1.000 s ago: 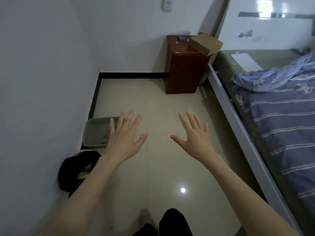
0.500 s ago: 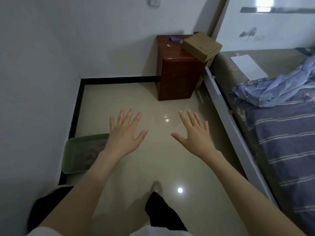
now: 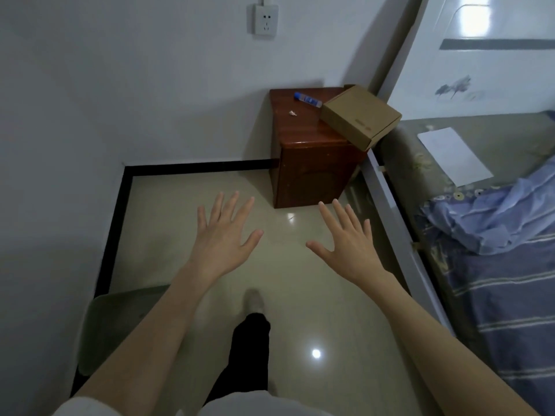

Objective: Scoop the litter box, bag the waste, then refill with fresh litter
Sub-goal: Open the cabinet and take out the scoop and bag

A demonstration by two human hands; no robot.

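Both hands, the left hand (image 3: 223, 238) and right hand (image 3: 348, 244), are spread flat with fingers straight, holding nothing. The green litter box (image 3: 102, 331) sits on the floor below the left forearm, against the wall. Judging by this, scooping, bagging and refilling all remain undone.

Pale green litter box (image 3: 99, 331), blurred, on floor against left wall

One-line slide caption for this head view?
Both hands, left hand and right hand, spread open and empty above the tiled floor, green litter box by the wall.
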